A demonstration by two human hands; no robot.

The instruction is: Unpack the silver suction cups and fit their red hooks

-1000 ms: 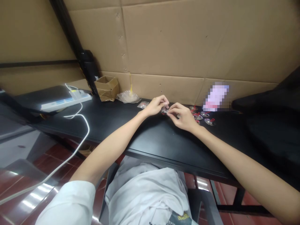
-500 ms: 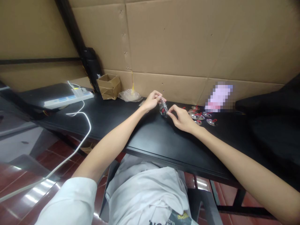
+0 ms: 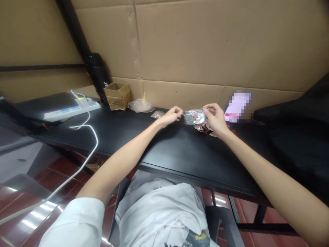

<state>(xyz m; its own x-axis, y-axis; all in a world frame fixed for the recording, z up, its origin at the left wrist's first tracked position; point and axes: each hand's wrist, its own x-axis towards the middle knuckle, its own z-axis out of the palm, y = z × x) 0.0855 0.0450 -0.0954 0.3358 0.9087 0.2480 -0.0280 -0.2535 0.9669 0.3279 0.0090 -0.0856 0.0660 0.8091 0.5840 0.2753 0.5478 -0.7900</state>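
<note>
A clear plastic bag [image 3: 189,118] is stretched sideways above the black table, pinched at both ends. Inside it, toward the right, lies a shiny round finger cymbal [image 3: 199,117] with a red loop. My left hand [image 3: 171,117] pinches the bag's left end, while my right hand [image 3: 216,117] grips its right end. Several loose finger cymbals [image 3: 199,127] with red cords lie on the table just below and partly behind my right hand. Left of my left hand sits another small clear packet [image 3: 157,114] with something reddish in it.
Toward the back left stand a small cardboard box [image 3: 118,96], a pile of clear plastic bags [image 3: 141,105] and a black bottle [image 3: 99,75]. A white power strip [image 3: 72,110] trails its cable off the table. A blurred-out phone [image 3: 238,107] leans at the back right beside a dark bag [image 3: 298,133].
The bag has been turned and pulled out flat between my hands, showing the cymbal inside. My right hand has moved right and up, now covering part of the loose cymbals.
</note>
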